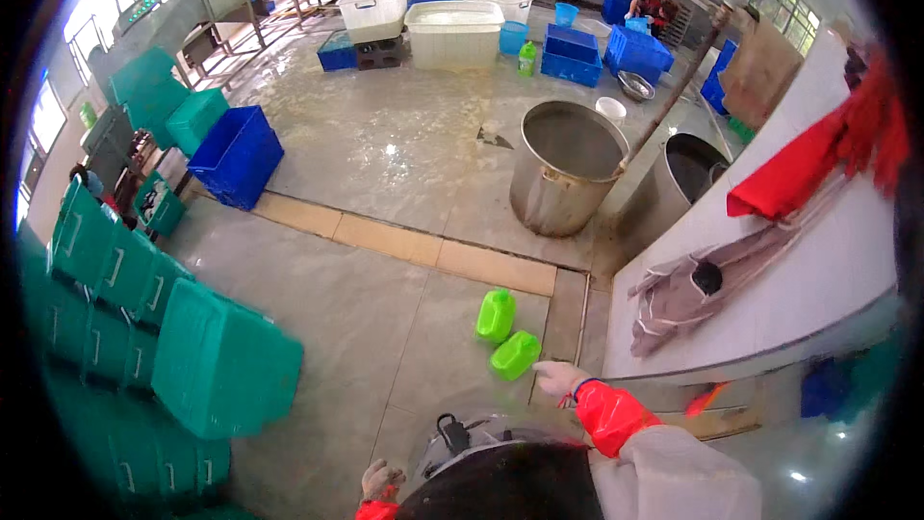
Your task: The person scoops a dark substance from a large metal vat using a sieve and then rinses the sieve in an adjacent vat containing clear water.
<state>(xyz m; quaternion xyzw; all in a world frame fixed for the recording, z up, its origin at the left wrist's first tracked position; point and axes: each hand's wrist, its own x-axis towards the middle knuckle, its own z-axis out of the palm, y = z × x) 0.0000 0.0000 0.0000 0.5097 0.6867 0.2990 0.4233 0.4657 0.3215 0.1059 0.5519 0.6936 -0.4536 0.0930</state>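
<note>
My right hand [558, 380], in a pale glove below a red sleeve cover, reaches forward with its fingers stretched out. Just left of its fingertips is a bright green plastic jug [516, 355], lying tilted on the floor; a small gap seems to separate them. A second green jug [497, 316] is right behind the first. Low in the picture, my left hand [382, 480], also gloved, has its fingers curled in beside my black apron [510, 486]. What it holds, if anything, is hidden. Between my hands a clear plastic item with a black part [452, 433] shows partly.
Stacked green crates [226, 356] rise on the left, with a blue crate [236, 156] beyond. Large metal drums [563, 173] stand ahead right. A white partition [770, 279] holds hanging clothes. White tubs [454, 36] line the wet floor's far side; a person [654, 8] crouches at back right.
</note>
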